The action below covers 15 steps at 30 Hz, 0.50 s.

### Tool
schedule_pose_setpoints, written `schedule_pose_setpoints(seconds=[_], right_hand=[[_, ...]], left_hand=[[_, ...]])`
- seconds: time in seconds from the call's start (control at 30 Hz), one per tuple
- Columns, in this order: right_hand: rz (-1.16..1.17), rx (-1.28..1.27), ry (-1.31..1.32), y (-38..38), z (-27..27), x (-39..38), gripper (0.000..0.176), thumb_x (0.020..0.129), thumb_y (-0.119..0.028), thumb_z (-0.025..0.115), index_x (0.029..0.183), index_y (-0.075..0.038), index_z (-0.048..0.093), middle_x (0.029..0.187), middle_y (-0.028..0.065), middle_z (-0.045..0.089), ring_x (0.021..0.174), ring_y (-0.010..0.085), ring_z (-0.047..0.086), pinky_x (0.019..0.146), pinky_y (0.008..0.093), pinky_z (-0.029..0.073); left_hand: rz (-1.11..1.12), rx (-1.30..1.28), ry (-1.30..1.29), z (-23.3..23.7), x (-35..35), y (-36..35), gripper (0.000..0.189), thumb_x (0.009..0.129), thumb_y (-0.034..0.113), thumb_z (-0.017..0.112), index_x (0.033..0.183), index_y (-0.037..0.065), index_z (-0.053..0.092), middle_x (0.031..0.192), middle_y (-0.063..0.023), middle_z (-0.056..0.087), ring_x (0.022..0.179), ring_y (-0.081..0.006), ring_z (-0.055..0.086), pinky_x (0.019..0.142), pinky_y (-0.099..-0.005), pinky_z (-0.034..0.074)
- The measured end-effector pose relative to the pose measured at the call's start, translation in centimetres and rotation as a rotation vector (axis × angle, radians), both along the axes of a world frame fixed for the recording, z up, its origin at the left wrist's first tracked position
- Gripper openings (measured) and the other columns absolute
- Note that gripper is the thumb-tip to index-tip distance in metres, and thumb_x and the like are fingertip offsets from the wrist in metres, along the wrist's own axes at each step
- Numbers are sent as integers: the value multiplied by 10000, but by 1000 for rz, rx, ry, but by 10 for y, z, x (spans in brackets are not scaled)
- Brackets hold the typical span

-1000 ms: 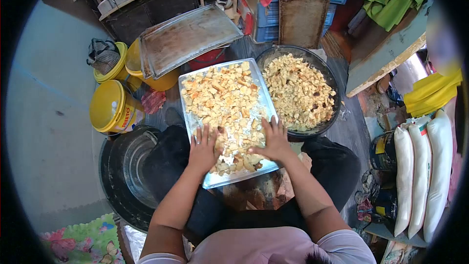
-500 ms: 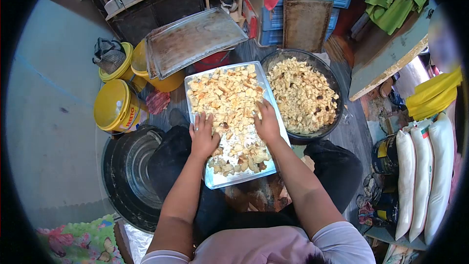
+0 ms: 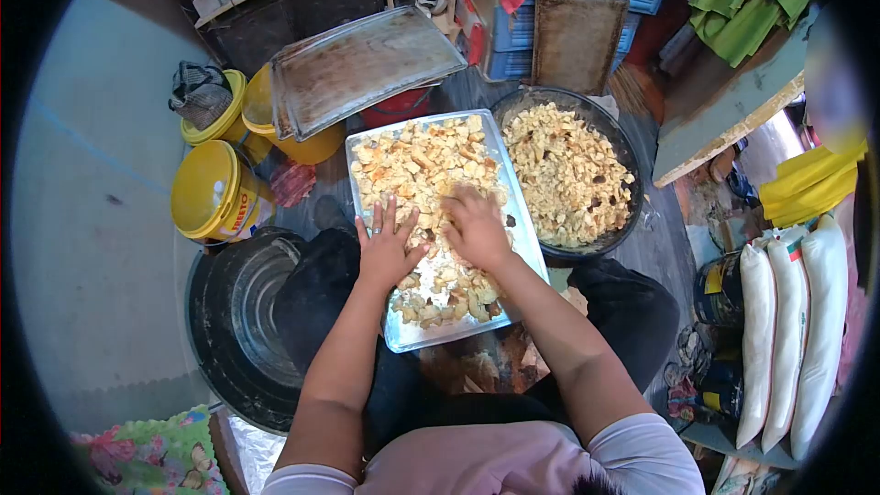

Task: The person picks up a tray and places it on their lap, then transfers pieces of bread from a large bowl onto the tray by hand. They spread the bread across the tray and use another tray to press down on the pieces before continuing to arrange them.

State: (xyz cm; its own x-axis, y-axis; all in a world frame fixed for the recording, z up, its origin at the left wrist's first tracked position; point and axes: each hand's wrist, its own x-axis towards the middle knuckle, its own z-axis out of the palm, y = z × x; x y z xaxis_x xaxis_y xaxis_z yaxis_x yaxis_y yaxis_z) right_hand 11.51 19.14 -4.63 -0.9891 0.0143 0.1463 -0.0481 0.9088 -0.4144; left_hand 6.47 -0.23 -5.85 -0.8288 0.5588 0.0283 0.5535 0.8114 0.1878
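Spreading its fingers with nothing visibly clenched, the left hand (image 3: 385, 255) is resting on pale, bread-like pieces (image 3: 422, 154), while the right hand (image 3: 479, 233) is blurring beside it, its exact grip impossible to tell. Lying loose across a metal tray (image 3: 523, 240), the pieces are looking light, dry and apt to crumble, calling for gentle, cupped handfuls, with the tray's opposite rims offering the firmer hold. Just beside it on the right, a round black basin (image 3: 633, 218) is holding more such pieces.
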Motion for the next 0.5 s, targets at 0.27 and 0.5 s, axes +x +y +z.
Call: schedule_pose_setpoints(seconds=[0.27,0.5], right_hand=[[167,116,-109,-19,-9,-3,591,905,-503,437,1404,-190,391,1493,112,299,1396,309,224,1105,608,33],[201,17,-5,3,4,53,575,857,-452,562,1344,-163,458,1450,144,340,1379,327,242,1097,606,102]], left_hand=[[67,238,-120,-9,-10,-13,702,858,466,545,1450,167,317,1518,-182,205,1418,-337,155,1117,-553,62],[144,521,-98,2,9,-15,586,899,348,537,1392,70,386,1453,-214,310,1372,-360,251,1113,-507,168]])
